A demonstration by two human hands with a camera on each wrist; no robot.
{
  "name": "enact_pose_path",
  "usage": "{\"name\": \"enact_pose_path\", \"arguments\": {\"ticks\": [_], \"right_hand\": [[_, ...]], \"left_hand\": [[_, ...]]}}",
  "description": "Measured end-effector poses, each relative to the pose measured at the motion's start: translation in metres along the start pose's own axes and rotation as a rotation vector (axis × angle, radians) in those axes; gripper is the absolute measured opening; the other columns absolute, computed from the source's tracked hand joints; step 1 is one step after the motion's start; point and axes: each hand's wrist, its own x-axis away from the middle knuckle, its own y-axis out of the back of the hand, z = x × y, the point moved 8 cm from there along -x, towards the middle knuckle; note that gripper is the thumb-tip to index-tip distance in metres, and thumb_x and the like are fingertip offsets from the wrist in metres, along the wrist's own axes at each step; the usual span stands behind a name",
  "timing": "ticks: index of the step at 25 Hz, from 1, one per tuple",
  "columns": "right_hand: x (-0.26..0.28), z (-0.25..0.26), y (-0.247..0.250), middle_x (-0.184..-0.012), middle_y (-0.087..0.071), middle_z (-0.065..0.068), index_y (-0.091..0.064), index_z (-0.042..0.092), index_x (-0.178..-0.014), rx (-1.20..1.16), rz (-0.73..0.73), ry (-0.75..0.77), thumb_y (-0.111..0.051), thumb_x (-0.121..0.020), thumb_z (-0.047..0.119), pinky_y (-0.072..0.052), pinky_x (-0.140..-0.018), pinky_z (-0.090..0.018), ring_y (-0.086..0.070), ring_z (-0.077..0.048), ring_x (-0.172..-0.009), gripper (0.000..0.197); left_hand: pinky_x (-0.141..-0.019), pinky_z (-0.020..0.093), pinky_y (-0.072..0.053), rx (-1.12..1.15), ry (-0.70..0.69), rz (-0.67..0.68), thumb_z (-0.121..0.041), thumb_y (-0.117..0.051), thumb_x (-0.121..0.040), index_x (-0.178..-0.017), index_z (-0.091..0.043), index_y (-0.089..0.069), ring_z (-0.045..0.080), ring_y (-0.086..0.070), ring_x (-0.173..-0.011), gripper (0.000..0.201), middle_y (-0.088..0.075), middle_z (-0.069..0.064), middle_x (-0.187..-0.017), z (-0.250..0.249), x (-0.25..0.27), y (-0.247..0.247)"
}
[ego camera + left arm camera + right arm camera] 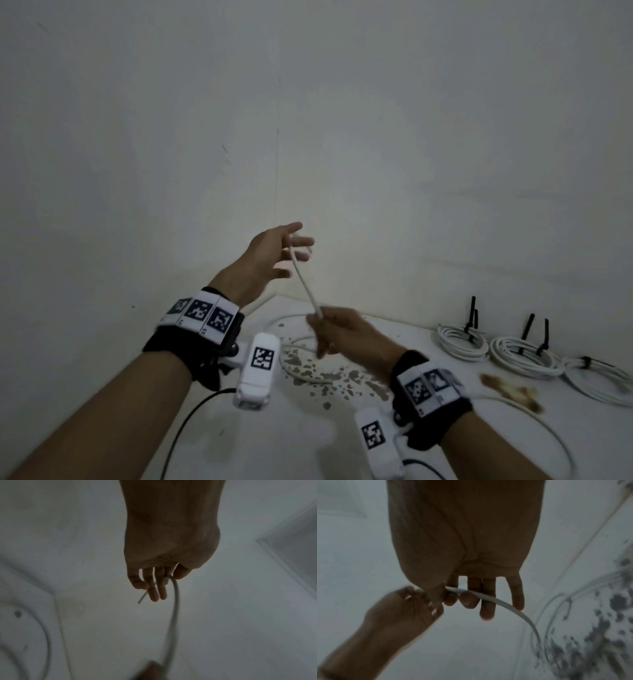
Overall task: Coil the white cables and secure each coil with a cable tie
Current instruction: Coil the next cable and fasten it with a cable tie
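A loose white cable [304, 282] runs taut between my two hands above the table. My left hand [296, 246] is raised with its fingers spread; the cable hooks over the index finger beside the thumb, and its cut end [142, 599] pokes out between the fingers. Lower and to the right, my right hand [317, 320] pinches the cable [488, 599] between thumb and index finger, the other fingers straight. From there the cable drops to loose loops [301, 371] on the white table [308, 438].
Three coiled white cables bound with black ties lie at the right: [462, 342], [524, 356], [599, 380]. A brown stain [510, 390] and grey speckles [346, 383] mark the tabletop. Bare walls meet in a corner behind the hands.
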Motion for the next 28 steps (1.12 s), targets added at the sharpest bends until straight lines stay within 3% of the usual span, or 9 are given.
{"name": "enact_pose_path", "arguments": {"ticks": [4, 8, 10, 12, 14, 17, 22, 25, 28], "right_hand": [[0.016, 0.054, 0.117, -0.051, -0.039, 0.009, -0.059, 0.012, -0.073, 0.205, -0.469, 0.183, -0.061, -0.096, 0.042, -0.031, -0.047, -0.023, -0.036, -0.01, -0.047, 0.038], [0.013, 0.101, 0.165, -0.058, -0.051, 0.006, -0.055, 0.022, -0.071, 0.629, -0.624, 0.19, -0.058, -0.095, 0.049, -0.035, -0.054, -0.028, -0.047, -0.01, -0.055, 0.036], [0.012, 0.104, 0.172, -0.063, -0.053, 0.004, -0.055, 0.021, -0.076, 0.708, -0.582, 0.136, -0.047, -0.1, 0.05, -0.036, -0.06, -0.03, -0.05, -0.014, -0.062, 0.038], [0.017, 0.09, 0.18, -0.072, -0.056, 0.006, -0.062, 0.016, -0.09, 0.688, -0.539, 0.066, -0.035, -0.104, 0.046, -0.037, -0.066, -0.03, -0.052, -0.014, -0.069, 0.043], [0.03, 0.067, 0.189, -0.074, -0.055, 0.008, -0.065, 0.014, -0.098, 0.603, -0.566, 0.032, -0.032, -0.106, 0.035, -0.036, -0.062, -0.029, -0.051, -0.014, -0.069, 0.04], [0.055, 0.018, 0.196, -0.063, -0.051, 0.002, -0.067, 0.013, -0.093, 0.358, -0.641, 0.036, -0.041, -0.105, 0.036, -0.036, -0.057, -0.028, -0.047, -0.018, -0.059, 0.037], [0.097, -0.095, 0.171, -0.056, -0.042, -0.009, -0.067, 0.001, -0.092, -0.347, -0.398, -0.242, -0.043, -0.101, 0.048, -0.041, -0.054, -0.033, -0.043, -0.023, -0.049, 0.053], [0.116, -0.104, 0.178, -0.051, -0.031, -0.002, -0.075, 0.01, -0.086, -0.064, -0.343, -0.267, -0.049, -0.097, 0.054, -0.026, -0.048, -0.025, -0.027, -0.017, -0.045, 0.053], [0.12, -0.062, 0.18, -0.054, -0.058, 0.009, -0.077, 0.023, -0.073, 0.533, -0.239, -0.164, -0.052, -0.092, 0.061, -0.042, -0.053, -0.024, -0.056, -0.011, -0.05, 0.049]], "left_hand": [[-0.073, 0.032, -0.034, -0.411, 0.082, 0.147, -0.037, -0.053, -0.089, -0.106, -0.02, -0.072, 0.014, -0.052, -0.083, 0.031, -0.073, -0.007, -0.091, 0.023, 0.004, 0.013], [-0.08, 0.029, -0.039, -0.384, 0.028, 0.317, -0.043, -0.067, -0.088, -0.098, -0.029, -0.073, 0.011, -0.05, -0.086, 0.018, -0.061, -0.016, -0.09, 0.041, 0.012, -0.038], [-0.085, 0.033, -0.047, -0.049, 0.08, 0.324, -0.039, -0.062, -0.093, -0.092, -0.023, -0.072, 0.015, -0.059, -0.09, 0.019, -0.064, -0.008, -0.093, 0.048, 0.013, -0.064], [-0.087, 0.038, -0.051, 0.379, 0.164, 0.284, -0.031, -0.056, -0.098, -0.085, -0.017, -0.066, 0.017, -0.067, -0.076, 0.021, -0.066, -0.001, -0.079, 0.055, 0.013, -0.082], [-0.065, 0.03, -0.052, 0.666, 0.206, 0.256, -0.028, -0.053, -0.099, -0.079, -0.016, -0.059, 0.009, -0.048, -0.045, 0.024, -0.046, -0.006, -0.054, 0.057, 0.011, -0.097], [-0.037, 0.019, -0.027, 0.955, 0.215, 0.261, -0.024, -0.043, -0.1, -0.08, -0.012, -0.054, 0.007, -0.022, -0.037, 0.025, -0.025, -0.008, -0.049, 0.057, 0.007, -0.118], [-0.04, 0.021, -0.029, 1.146, 0.135, 0.192, -0.018, -0.033, -0.104, -0.087, -0.01, -0.055, 0.009, -0.028, -0.043, 0.029, -0.035, -0.006, -0.056, 0.057, -0.006, -0.143], [-0.049, 0.021, -0.033, 1.113, 0.123, 0.176, -0.019, -0.032, -0.105, -0.093, -0.011, -0.056, 0.009, -0.038, -0.051, 0.028, -0.045, -0.005, -0.065, 0.073, -0.012, -0.161], [-0.052, 0.022, -0.042, 1.043, 0.133, 0.151, -0.021, -0.033, -0.106, -0.1, -0.014, -0.058, 0.01, -0.053, -0.061, 0.027, -0.059, -0.003, -0.076, 0.094, -0.014, -0.178]]}}
